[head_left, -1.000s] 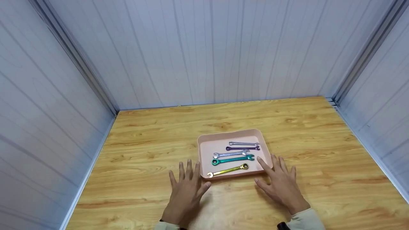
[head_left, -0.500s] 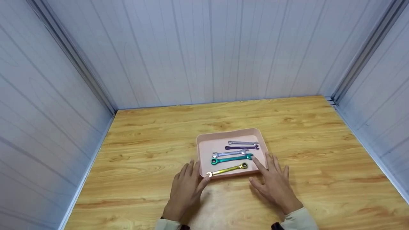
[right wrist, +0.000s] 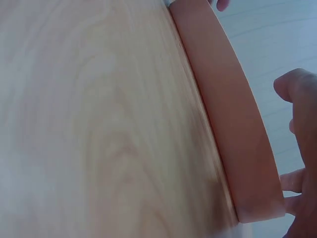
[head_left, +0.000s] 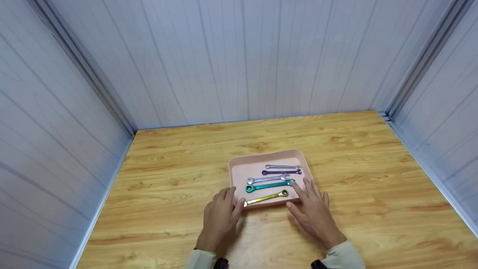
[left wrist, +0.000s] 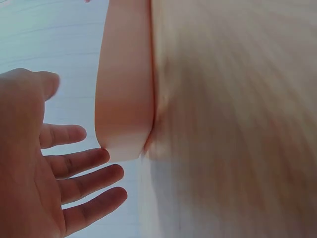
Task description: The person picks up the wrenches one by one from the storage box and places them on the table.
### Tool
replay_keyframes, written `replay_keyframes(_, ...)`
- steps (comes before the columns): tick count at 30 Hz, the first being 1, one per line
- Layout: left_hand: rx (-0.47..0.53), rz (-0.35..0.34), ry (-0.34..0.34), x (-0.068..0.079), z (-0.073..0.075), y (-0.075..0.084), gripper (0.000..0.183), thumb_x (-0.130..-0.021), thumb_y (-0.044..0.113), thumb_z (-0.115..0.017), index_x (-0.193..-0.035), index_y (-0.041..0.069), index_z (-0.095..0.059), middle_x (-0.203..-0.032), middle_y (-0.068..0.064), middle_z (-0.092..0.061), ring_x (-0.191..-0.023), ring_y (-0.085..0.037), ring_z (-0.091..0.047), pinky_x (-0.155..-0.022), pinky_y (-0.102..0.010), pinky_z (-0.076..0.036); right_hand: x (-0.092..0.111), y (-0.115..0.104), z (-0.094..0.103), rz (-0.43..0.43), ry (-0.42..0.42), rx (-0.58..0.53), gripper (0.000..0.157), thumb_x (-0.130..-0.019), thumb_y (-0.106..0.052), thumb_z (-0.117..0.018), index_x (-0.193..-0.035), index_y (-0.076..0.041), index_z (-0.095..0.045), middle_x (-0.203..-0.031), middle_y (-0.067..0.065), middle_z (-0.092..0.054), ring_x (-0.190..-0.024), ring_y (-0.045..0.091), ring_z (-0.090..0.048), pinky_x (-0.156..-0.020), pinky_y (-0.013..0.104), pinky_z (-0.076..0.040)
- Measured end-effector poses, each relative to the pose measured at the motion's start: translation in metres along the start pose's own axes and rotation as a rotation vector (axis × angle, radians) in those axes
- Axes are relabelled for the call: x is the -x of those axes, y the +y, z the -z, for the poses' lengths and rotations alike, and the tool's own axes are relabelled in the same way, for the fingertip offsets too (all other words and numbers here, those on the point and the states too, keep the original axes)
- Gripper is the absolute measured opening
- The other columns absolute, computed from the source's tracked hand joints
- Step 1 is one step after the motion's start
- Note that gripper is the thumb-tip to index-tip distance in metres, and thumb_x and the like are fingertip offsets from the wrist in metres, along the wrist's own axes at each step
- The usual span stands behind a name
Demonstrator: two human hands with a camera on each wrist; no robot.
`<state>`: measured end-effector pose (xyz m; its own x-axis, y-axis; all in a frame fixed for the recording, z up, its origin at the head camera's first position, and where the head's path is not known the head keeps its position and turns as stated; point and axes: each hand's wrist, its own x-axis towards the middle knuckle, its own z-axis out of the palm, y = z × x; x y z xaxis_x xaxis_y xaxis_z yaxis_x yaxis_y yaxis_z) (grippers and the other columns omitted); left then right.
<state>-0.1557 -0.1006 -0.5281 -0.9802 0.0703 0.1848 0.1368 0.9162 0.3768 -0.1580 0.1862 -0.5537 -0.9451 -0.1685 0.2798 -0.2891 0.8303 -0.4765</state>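
A shallow pink tray [head_left: 241, 169] rests on the table with several wrenches lying crosswise in it. Nearest the front is a yellow-gold wrench [head_left: 264, 198], then a green wrench [head_left: 269, 185] and a silver wrench [head_left: 268, 179]. Farther back lie a thin purple wrench [head_left: 282, 172] and a small silver wrench [head_left: 283, 166]. At the tray's front-left corner is my left hand [head_left: 219, 216], fingers extended beside the wall and thumb near the yellow-gold wrench's end. My right hand [head_left: 315, 216] hovers by the front-right corner, its index finger near the green wrench's end. Both hands hold nothing.
A wood-grain table [head_left: 175, 157] spreads around the tray. White panelled walls [head_left: 242, 67] stand at the back and along both sides. The tray's outer wall [left wrist: 126, 64] shows close up in the left wrist view.
My right hand has moved left and over the tray's front-right corner. My left hand has drawn its spread fingers together and shifted slightly right toward the tray. The wrenches lie unchanged in the tray.
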Motion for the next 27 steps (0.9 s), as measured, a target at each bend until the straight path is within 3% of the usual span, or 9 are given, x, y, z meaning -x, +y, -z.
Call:
replay_keyframes(10,0.097,-0.029,0.128,-0.020,-0.001,-0.006,0.036,-0.097,0.035,-0.062,-0.121,0.010,-0.071,-0.111,-0.013,-0.068,-0.090,-0.027,-0.068,-0.070,-0.045,-0.056,0.001,0.001,-0.010,-0.078,0.089,-0.169,0.061,-0.097,-0.038,-0.063,-0.151,-0.016,-0.046,-0.158,0.016,-0.035,-0.149,0.038,-0.021,-0.108,0.076,-0.011)
replay_keyframes(21,0.207,0.128,0.070,-0.041,-0.002,-0.006,0.033,-0.099,0.035,-0.059,-0.121,0.014,-0.071,-0.108,-0.004,-0.066,-0.090,-0.022,-0.066,-0.075,-0.046,-0.053,0.000,0.005,-0.009,-0.065,0.055,-0.179,0.064,-0.097,-0.037,-0.064,-0.151,-0.010,-0.044,-0.158,0.017,-0.035,-0.148,0.039,-0.022,-0.107,0.076,-0.014)
replay_keyframes(27,0.295,0.145,0.065,-0.047,-0.008,-0.009,0.034,-0.099,0.034,-0.058,-0.123,0.012,-0.070,-0.104,-0.003,-0.061,-0.084,-0.018,-0.060,-0.072,-0.042,-0.051,0.000,0.004,-0.011,-0.039,0.050,-0.137,0.059,-0.097,-0.034,-0.063,-0.149,-0.011,-0.048,-0.157,0.019,-0.036,-0.147,0.040,-0.022,-0.107,0.075,-0.016)
